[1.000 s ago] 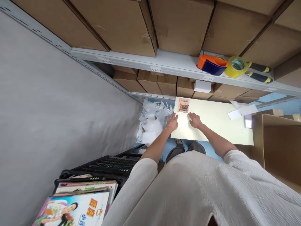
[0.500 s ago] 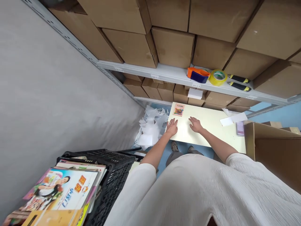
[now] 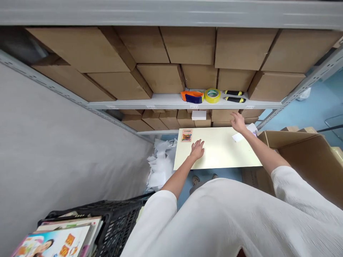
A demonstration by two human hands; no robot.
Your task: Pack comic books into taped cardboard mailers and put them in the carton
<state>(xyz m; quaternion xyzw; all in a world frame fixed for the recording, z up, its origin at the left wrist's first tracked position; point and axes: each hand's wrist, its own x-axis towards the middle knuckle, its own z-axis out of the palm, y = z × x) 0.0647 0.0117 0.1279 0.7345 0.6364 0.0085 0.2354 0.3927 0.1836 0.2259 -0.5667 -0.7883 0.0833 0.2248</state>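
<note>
My left hand [image 3: 197, 149] is over the middle-left of the pale table [image 3: 217, 153], fingers apart, holding nothing. A small pink booklet [image 3: 187, 135] with a colourful picture lies at the table's back left corner, just beyond that hand. My right hand [image 3: 238, 122] is raised over the back right part of the table, fingers spread and nothing in them. White papers [image 3: 238, 137] lie beside and partly behind my right forearm.
Behind the table, a shelf [image 3: 166, 101] holds cardboard boxes, an orange-and-blue tape dispenser [image 3: 192, 96], yellow tape [image 3: 212, 95] and two cutters [image 3: 234, 99]. A large open carton [image 3: 308, 153] stands right. A black crate [image 3: 120, 217] with magazines is at lower left, beside white paper scraps [image 3: 160, 164].
The view has turned to the right. My right hand has moved right and up, towards the papers. My left hand has shifted a little right, away from the table's left edge.
</note>
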